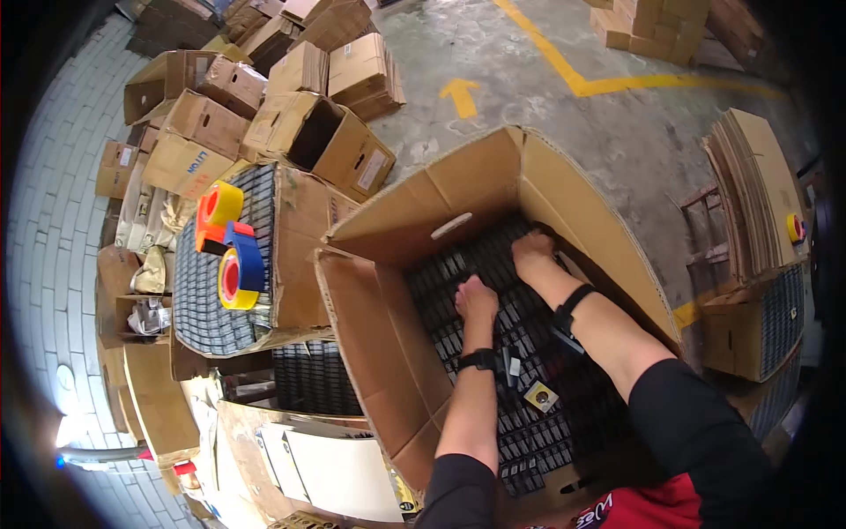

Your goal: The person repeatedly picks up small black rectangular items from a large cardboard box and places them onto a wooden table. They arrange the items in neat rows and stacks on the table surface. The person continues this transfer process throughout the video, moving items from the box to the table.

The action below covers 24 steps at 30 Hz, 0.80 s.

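Observation:
A large open cardboard box in front of me holds a black tray packed with rows of small dark parts. My left hand presses down on the tray's middle, fingers curled. My right hand reaches to the far end of the tray, near the box's back wall. Both wrists wear black bands. A small square yellow-and-black item lies on the tray between my forearms. Whether either hand grips anything is hidden.
To the left stands another open box of black trays, with two tape dispensers carrying yellow tape rolls on top. Many cardboard boxes pile up behind. Flattened cardboard stands at right. The concrete floor has yellow lines.

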Each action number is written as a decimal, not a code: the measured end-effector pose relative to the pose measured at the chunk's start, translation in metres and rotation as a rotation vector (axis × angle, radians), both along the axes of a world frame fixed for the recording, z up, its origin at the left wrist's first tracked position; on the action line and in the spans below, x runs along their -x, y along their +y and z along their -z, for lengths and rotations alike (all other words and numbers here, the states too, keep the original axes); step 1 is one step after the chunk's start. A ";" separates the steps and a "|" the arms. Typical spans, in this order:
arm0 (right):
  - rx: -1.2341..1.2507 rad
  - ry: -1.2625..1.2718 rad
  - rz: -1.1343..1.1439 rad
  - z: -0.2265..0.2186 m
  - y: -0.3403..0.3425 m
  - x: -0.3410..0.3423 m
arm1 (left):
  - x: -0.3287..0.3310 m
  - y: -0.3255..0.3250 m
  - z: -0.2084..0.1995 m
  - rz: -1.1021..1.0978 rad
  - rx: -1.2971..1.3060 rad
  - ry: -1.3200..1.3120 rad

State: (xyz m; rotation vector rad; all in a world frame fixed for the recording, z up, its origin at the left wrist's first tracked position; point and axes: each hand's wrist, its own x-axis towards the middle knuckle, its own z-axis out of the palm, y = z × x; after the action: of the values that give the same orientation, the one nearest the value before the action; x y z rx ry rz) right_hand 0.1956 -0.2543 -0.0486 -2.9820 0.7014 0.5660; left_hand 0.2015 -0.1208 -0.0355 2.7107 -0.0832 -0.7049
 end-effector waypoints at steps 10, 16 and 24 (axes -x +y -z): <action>-0.403 -0.465 0.282 -0.050 -0.008 0.036 | 0.014 0.014 0.033 -0.363 0.912 -0.375; -0.567 -1.082 0.323 -0.178 -0.002 0.056 | 0.012 0.014 -0.165 -0.400 1.342 -0.581; -1.321 -1.125 -0.124 -0.321 0.129 0.128 | 0.117 0.169 -0.327 -0.543 1.093 -1.186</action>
State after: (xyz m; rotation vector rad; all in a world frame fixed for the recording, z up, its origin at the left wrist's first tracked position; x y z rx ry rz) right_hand 0.0681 -0.1254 0.2723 -1.6068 -0.0426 -0.5073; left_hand 0.0844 0.0484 0.2913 1.5750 0.0022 0.9002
